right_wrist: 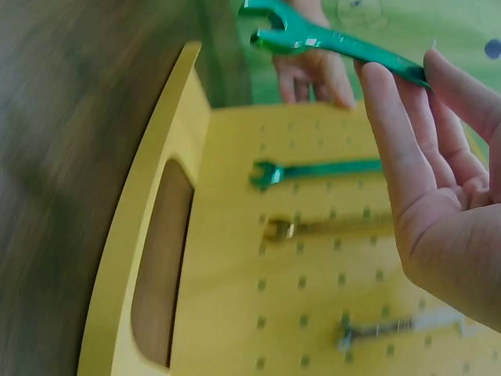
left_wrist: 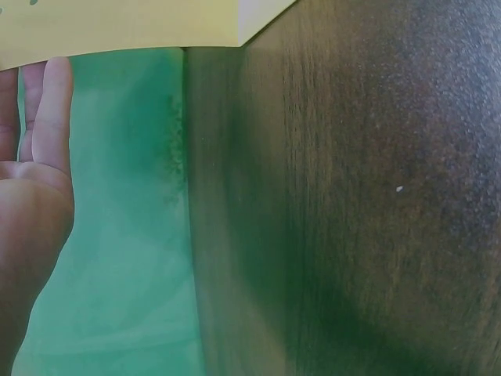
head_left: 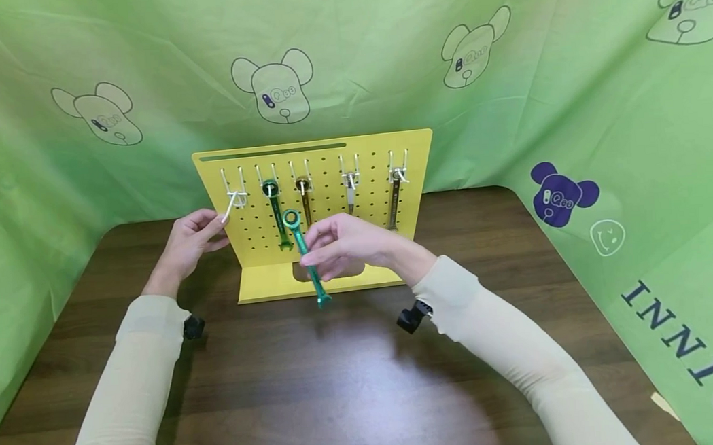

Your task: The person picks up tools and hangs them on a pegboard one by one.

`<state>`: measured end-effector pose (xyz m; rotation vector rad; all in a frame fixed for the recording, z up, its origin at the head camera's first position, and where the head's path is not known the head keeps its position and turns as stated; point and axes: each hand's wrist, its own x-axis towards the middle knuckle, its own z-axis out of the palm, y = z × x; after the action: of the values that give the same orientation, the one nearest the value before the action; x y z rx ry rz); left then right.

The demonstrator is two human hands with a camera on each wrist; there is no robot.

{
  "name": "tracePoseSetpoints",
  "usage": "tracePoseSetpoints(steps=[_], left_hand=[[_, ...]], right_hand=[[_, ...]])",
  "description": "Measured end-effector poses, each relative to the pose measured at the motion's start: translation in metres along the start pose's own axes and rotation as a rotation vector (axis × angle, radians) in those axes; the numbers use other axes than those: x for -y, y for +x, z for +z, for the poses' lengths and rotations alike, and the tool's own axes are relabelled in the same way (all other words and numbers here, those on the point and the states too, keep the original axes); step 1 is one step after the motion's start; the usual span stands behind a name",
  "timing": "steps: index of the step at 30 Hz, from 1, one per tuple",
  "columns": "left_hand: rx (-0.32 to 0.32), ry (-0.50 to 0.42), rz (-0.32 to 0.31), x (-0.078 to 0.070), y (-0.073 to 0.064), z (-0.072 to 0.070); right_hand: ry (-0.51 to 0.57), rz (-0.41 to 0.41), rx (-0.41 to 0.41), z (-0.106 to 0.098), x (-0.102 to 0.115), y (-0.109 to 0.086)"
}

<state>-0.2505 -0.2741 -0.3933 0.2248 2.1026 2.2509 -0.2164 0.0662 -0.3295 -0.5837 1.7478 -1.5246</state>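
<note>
My right hand [head_left: 348, 243] pinches a shiny green combination wrench [head_left: 305, 253] by its shaft, ring end up and open end down, in front of a yellow pegboard [head_left: 366, 229]. The wrench [right_wrist: 340, 41] lies between thumb and fingertips in the right wrist view. My left hand [head_left: 189, 243] grips the pegboard's left edge, thumb in front and other fingertips partly hidden behind. Just by that thumb juts a bare white hook [head_left: 231, 204]. A darker green wrench [head_left: 278, 217] hangs on the hook beside it.
Further right on hooks hang a bronze-coloured wrench [head_left: 305, 202], a silver wrench [head_left: 350, 192] and a dark grey wrench [head_left: 395, 203]. The board's foot has a cutout and stands on the brown wooden table [head_left: 317, 388]. Green printed cloth [head_left: 374, 106] encloses the back and sides.
</note>
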Motion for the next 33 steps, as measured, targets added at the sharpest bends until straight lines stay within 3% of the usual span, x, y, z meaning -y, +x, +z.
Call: tracePoseSetpoints(steps=[19, 33], left_hand=[[0.025, 0.008, 0.018, 0.000, 0.000, -0.004], [0.032, 0.032, 0.033, -0.001, -0.002, -0.003]], right_hand=[[0.045, -0.057, 0.026, 0.058, 0.021, 0.042], [0.080, -0.038, -0.037, 0.064, 0.023, 0.056]])
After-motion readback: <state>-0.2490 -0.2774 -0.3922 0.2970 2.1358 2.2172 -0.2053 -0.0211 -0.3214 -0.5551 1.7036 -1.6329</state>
